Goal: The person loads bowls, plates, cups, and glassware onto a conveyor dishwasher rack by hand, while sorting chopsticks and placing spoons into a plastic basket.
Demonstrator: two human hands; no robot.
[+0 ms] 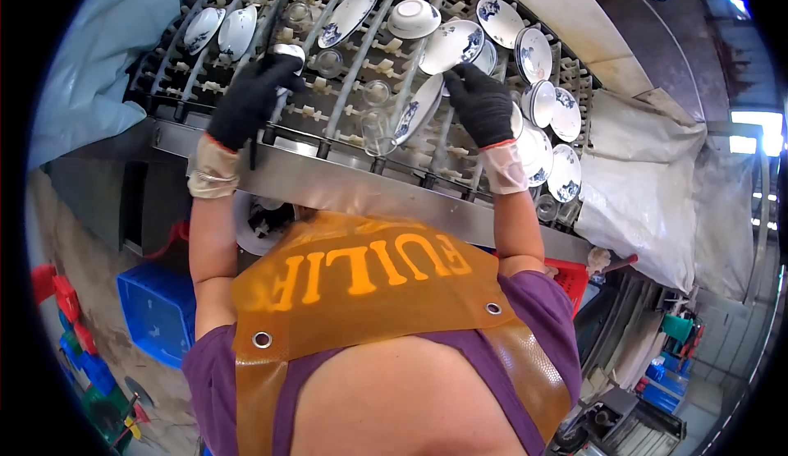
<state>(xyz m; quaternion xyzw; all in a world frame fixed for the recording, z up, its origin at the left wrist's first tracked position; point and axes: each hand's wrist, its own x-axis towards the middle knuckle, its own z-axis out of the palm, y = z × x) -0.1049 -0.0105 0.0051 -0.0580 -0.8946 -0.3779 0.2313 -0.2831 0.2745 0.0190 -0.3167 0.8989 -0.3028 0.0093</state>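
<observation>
Both my hands wear black gloves over a rack of pegs and rails [353, 87]. My left hand [253, 101] has its fingers around a small white piece [289, 52], which they partly cover. Near it stand clear glasses [329, 63]. My right hand [483, 105] has its fingertips at the lower edge of a blue-patterned white plate [451, 47], beside another tilted plate [419, 109]. Whether the fingers grip the plate is hard to tell. A white bowl [414, 18] lies upside down farther back.
More plates [565, 173] crowd the rack's right side; two small dishes [237, 32] lean at the left. A metal ledge [345, 187] runs along the near edge. White plastic sheeting [636, 185] hangs at the right, a blue crate [156, 312] stands lower left.
</observation>
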